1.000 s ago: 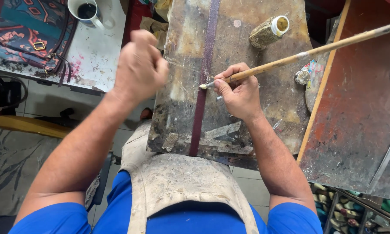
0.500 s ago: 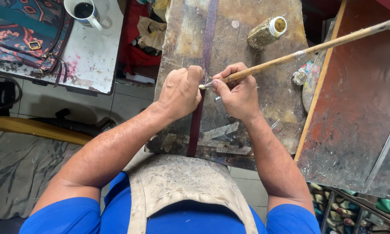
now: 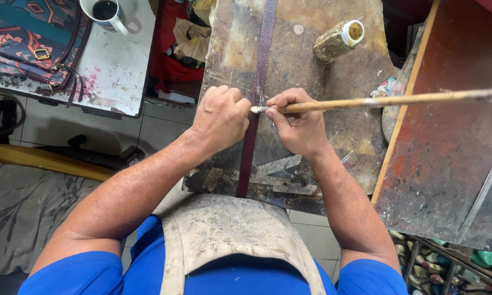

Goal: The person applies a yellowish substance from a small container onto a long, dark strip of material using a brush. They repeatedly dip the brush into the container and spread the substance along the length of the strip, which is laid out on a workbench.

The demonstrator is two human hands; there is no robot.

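My left hand [image 3: 220, 117] is curled shut, knuckles pressing the strap's [image 3: 255, 93] left edge; the strap runs lengthwise down the desk [image 3: 311, 65], straight away from me, between both hands. My right hand [image 3: 298, 124] has its grip clamped on the brush [image 3: 377, 101], tip touching the strap's right edge, handle pointing off right. A second ago the left hand hung raised, well left; now it's planted beside the tip.

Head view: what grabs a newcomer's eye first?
Two hands meet mid-frame over a dark purple strap running down the stained workboard. The right hand holds a long wooden-handled brush, tip at the strap; the left hand is fisted beside it. A crusted glue jar lies above.
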